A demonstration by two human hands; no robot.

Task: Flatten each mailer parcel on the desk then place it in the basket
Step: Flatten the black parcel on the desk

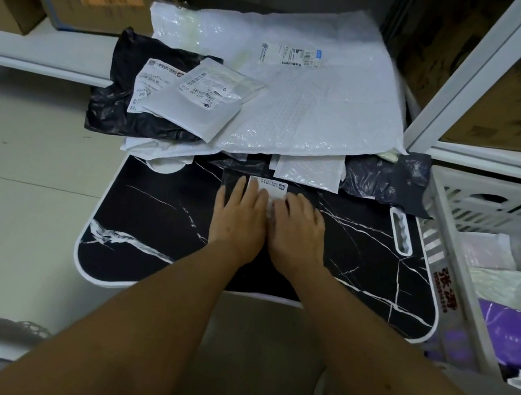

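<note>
A: How are the arms set?

B: Both bare forearms reach straight out from the near edge and meet over the middle of the black marble-patterned tabletop (pixel 152 213) with its white rim. The wrists sit side by side, almost touching.

A: And the hands?

B: The left hand (pixel 240 216) and the right hand (pixel 297 228) lie palm down, fingers straight and spread a little, pressing on a flat black plastic mailer parcel (pixel 234 180) at the far middle of the tabletop. Neither curls around anything; they are flat and open on it. The parcel's white shipping label (pixel 268 186) shows between and just beyond the fingertips.

A: Can you read that label?

B: No. Small dark print and a blue-grey mark at its right corner, too fine to make out.

A: What lies beyond the parcel?

B: A heap of others: a large white bubble mailer (pixel 287 97) with a barcode label, a small white bubble mailer (pixel 195 102) resting on a crumpled black plastic bag (pixel 120 96) at the left, and a dark plastic bag (pixel 384 179) at the right. The small one's label seems to read "00 038"; the rest is illegible.

A: Where is the basket?

B: The white slatted plastic basket (pixel 451 252) stands just right of the tabletop, with white and purple mailers inside. Red characters run along its rim, too blurred for me to read with certainty.
</note>
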